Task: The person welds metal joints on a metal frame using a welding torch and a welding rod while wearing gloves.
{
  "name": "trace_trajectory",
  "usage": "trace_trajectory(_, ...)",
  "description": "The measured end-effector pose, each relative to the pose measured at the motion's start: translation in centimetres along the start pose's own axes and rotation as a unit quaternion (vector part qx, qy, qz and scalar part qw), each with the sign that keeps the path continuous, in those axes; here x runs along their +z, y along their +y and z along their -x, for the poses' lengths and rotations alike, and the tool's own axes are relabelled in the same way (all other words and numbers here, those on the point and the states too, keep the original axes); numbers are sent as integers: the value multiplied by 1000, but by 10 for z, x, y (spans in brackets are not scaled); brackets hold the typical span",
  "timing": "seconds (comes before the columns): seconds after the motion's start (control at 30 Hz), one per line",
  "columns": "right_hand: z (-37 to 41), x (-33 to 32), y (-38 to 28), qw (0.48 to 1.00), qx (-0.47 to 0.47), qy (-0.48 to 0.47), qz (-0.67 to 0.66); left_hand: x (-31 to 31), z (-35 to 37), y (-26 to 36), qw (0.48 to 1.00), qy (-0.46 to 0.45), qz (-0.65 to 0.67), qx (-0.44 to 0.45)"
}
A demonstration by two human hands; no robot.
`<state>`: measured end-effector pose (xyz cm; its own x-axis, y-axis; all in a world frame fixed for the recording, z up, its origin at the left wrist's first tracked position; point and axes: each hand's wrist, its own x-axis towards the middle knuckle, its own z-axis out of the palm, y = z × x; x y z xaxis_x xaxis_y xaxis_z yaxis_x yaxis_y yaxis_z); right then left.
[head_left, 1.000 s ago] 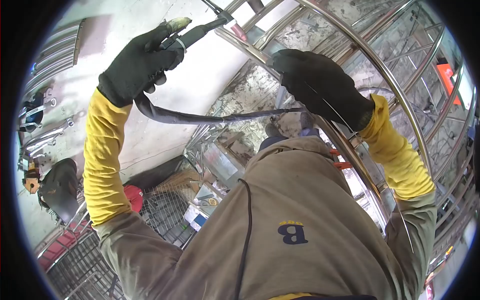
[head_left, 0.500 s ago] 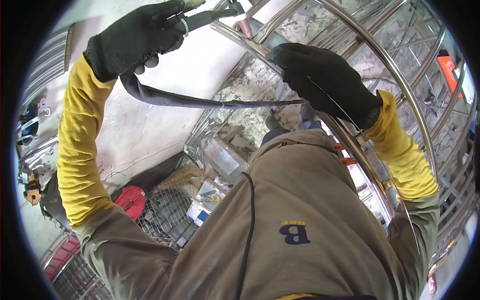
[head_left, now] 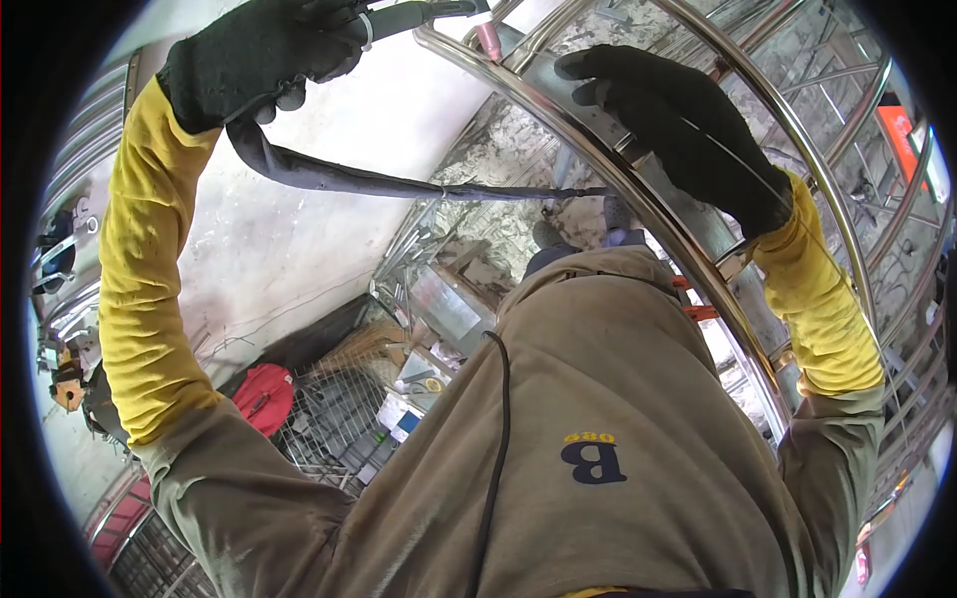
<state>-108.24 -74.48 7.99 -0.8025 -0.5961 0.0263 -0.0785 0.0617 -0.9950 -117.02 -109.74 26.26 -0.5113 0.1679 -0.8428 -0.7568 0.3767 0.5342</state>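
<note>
My left hand (head_left: 264, 65), in a black glove, is closed round the handle of a TIG welding torch (head_left: 399, 22). The torch's pink nozzle (head_left: 488, 42) points down at a joint in a shiny metal tube frame (head_left: 638, 189). From that hand a dark sleeved cable (head_left: 349, 179) sags across to the frame. My right hand (head_left: 688, 130), also gloved in black, is over the frame with its fingers curled. A thin filler rod (head_left: 733, 157) crosses the back of this glove and runs toward the forearm; its tip is not discernible.
Curved metal tubes (head_left: 788, 120) surround my right arm. Orange clamps (head_left: 701, 312) sit on the frame beside my body. Below left are a wire mesh basket (head_left: 329, 409), a red cloth-like item (head_left: 264, 399) and scattered clutter. A pale wall (head_left: 299, 239) stands at left.
My right hand has moved up and right, away from the frame's near tube, its fingertips now more visible. My left hand and the torch have shifted slightly up and left.
</note>
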Motion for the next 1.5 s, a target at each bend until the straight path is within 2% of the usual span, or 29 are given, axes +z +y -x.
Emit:
trace_trajectory(0.07,-1,1,6,1000,-7,-15,12,-1,2,1,1000,-6,-15,7)
trace_trajectory(0.13,-5,5,11,987,-110,-4,118,-2,5,6,995,-61,-76,-11)
trace_trajectory(0.27,-2,8,14,989,-112,1,94,-10,-7,4,994,-88,53,-31)
trace_trajectory(0.33,-4,11,15,995,-92,-36,-33,-20,-13,2,991,-100,77,-37)
trace_trajectory(0.37,-3,16,11,995,-92,-36,-32,-16,-13,2,988,-113,100,-45)
trace_trajectory(0.43,2,29,2,997,-71,35,-11,-8,-8,5,991,-102,81,-38)
trace_trajectory(0.47,0,24,4,997,-71,36,-11,-3,-5,6,993,-90,64,-34)
trace_trajectory(0.53,-7,10,10,975,-201,-46,83,-13,-11,2,991,-112,70,-30)
trace_trajectory(0.57,-10,10,11,975,-201,-45,82,-8,-10,3,988,-135,76,-27)
trace_trajectory(0.6,-13,12,13,962,-256,-34,93,-4,-6,4,988,-135,75,-28)
trace_trajectory(0.63,-14,14,14,945,-310,-22,103,0,0,7,996,-90,20,-21)
trace_trajectory(0.67,-13,14,15,945,-310,-21,103,6,5,9,998,-45,-36,-14)
trace_trajectory(0.7,-11,15,17,947,-298,-13,122,2,4,10,998,-45,-37,-14)
trace_trajectory(0.77,-7,19,21,948,-286,-3,141,-13,2,6,977,-211,-11,16)
trace_trajectory(0.8,-4,24,23,965,-232,23,119,-18,0,-4,977,-211,-12,16)
trace_trajectory(0.83,-1,29,28,978,-177,49,97,-23,-5,-18,962,-17,-222,157)
trace_trajectory(0.87,-12,15,56,879,-375,93,280,-25,-6,-25,849,178,-410,282)
trace_trajectory(0.9,-22,-1,83,706,-541,128,439,5,9,-11,988,105,-11,113)
trace_trajectory(0.93,-20,0,86,705,-541,128,439,4,15,-8,956,96,-234,150)
trace_trajectory(0.97,-18,2,87,694,-511,121,492,9,21,-5,874,82,-444,179)
trace_trajectory(1.03,-13,5,88,663,-446,105,592,24,27,-2,871,121,-452,148)
trace_trajectory(1.1,-17,12,80,687,-472,132,536,44,31,0,866,159,-460,118)
trace_trajectory(1.17,-16,14,65,707,-495,159,479,56,32,0,886,93,-427,155)
trace_trajectory(1.2,-11,11,54,871,-399,66,277,34,21,5,968,39,-242,56)
trace_trajectory(1.23,-7,11,46,961,-269,-33,52,24,12,11,998,-17,-45,-46)
trace_trajectory(1.27,-4,13,42,961,-269,-33,52,17,7,7,988,43,-145,-35)
trace_trajectory(1.4,-1,18,29,975,-217,-41,-13,14,7,1,986,79,-142,-24)
trace_trajectory(1.47,-4,19,23,899,-355,68,246,6,3,-5,997,21,-70,-3)
trace_trajectory(1.5,-7,18,26,899,-355,69,247,6,4,-3,997,20,-71,-2)
